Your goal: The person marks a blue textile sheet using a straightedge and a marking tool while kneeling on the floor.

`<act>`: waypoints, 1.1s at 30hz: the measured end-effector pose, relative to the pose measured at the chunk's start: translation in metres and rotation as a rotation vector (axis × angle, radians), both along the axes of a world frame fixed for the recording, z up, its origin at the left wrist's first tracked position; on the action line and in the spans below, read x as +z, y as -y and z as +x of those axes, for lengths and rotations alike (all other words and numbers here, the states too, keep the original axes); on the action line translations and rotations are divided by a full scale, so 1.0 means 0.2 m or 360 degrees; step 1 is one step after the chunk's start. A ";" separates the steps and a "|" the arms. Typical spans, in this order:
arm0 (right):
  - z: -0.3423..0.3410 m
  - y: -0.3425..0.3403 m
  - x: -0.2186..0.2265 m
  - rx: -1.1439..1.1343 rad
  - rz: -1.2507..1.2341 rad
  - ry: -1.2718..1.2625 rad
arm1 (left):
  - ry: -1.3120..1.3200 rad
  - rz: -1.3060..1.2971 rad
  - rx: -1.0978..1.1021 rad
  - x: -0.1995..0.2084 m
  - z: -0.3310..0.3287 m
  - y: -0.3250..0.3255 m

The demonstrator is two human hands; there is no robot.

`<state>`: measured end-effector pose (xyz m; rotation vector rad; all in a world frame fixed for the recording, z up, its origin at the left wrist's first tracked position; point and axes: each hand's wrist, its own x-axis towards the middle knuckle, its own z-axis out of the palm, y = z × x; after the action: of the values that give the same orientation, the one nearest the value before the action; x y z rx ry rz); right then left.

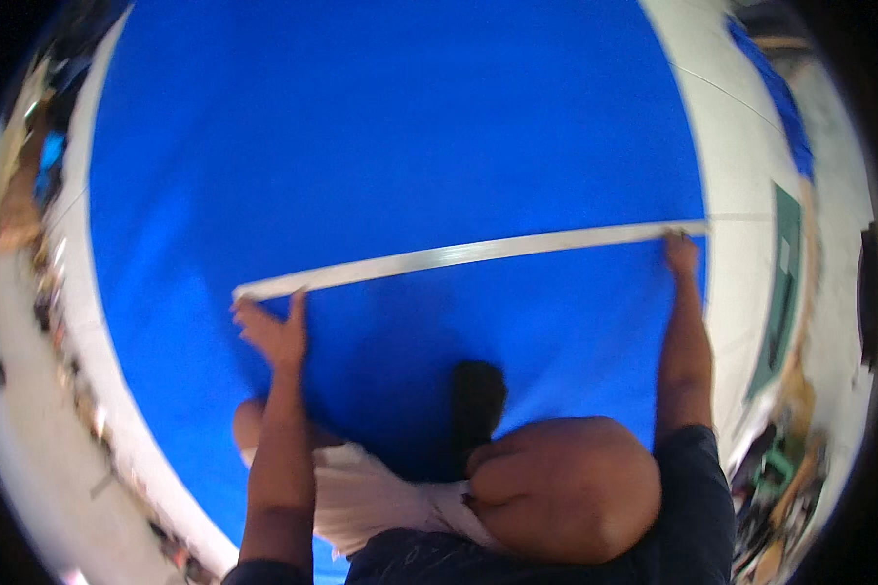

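Observation:
A long, pale straightedge (449,256) lies across a blue sheet of material (390,127), its right end higher in the picture than its left. My left hand (275,331) holds the straightedge near its left end, thumb and fingers spread wide along the near edge. At the opposite end, my right hand (682,255) grips the strip close to the sheet's right border, with fingertips over it. Blur hides the exact contact of the fingers. Below the straightedge, my bent knee (576,487) and a dark-covered foot (478,395) rest on the sheet.
A white surface (741,175) borders the blue sheet on both sides. To the right lie a dark green flat panel (778,292) and a folded blue piece (776,93). Mixed clutter (776,487) sits at the lower right, and more lines the left edge.

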<state>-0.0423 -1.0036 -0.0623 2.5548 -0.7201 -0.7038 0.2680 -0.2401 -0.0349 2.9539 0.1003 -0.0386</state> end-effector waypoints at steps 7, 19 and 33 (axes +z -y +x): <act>0.05 -0.01 -0.11 -0.0979 0.0290 0.0624 | -0.0122 -0.0135 0.0213 0.16 0.01 0.02; -0.10 0.35 -0.21 -0.0596 0.0090 0.0324 | -0.0401 0.0096 0.0156 0.31 0.08 0.14; 1.20 -1.38 -0.03 0.0299 0.1030 0.1494 | -0.1052 0.0315 -0.0210 0.14 0.22 0.05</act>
<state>0.1975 -0.7269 -0.0684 3.4842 -0.5255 0.4833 0.3114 -0.2499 -0.0063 2.9975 -0.0042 -1.0732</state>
